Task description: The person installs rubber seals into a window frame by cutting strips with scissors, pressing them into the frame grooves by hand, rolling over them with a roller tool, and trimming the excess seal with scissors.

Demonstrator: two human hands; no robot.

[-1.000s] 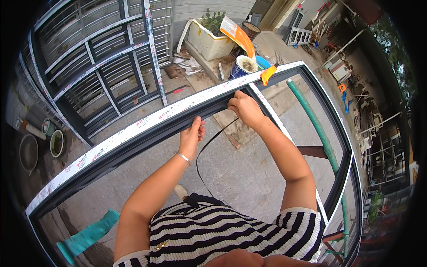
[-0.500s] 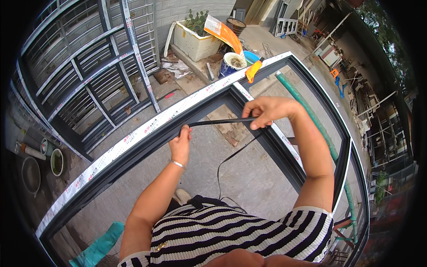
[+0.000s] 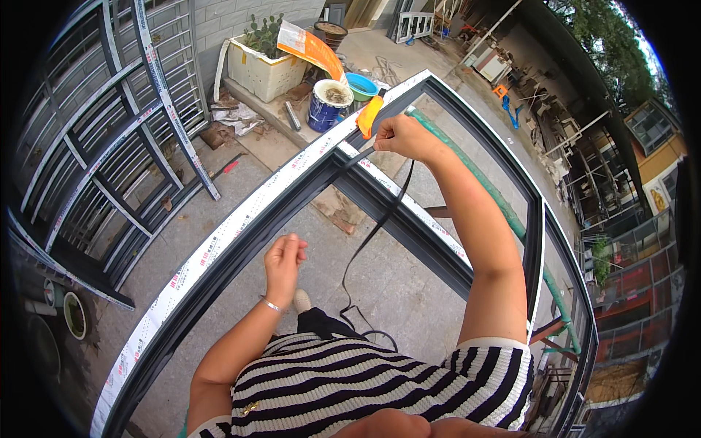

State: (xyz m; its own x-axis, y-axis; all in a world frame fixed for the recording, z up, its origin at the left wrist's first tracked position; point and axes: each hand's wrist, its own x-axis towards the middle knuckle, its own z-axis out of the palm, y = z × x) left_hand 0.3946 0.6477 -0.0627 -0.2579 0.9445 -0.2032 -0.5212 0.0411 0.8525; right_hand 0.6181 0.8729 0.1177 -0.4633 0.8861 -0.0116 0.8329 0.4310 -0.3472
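A large window frame [image 3: 212, 248] of dark profiles, with white printed film on its outer edges, lies around me. My right hand [image 3: 403, 137] is raised over the inner corner where the crossbar meets the far rail, pinching a thin black rubber sealing strip [image 3: 358, 253]. One stretch of the strip runs from the fingers down to that corner. Its loose length hangs below the hand, crosses the bar and curls on the ground near my waist. My left hand [image 3: 285, 261] hovers inside the frame opening, fingers curled together with nothing visible in them.
An orange-yellow object [image 3: 369, 117] rests on the far rail, close to my right hand. Beyond stand a paint bucket [image 3: 323, 115], a blue basin [image 3: 363, 86] and a white planter [image 3: 264, 71] with cactus. Metal frames [image 3: 109, 157] lean at left. A green pole [image 3: 496, 204] passes under the frame's right side.
My left hand has let go of the strip and drawn back toward me. My right hand has moved toward the far corner with the strip. The view has shifted right.
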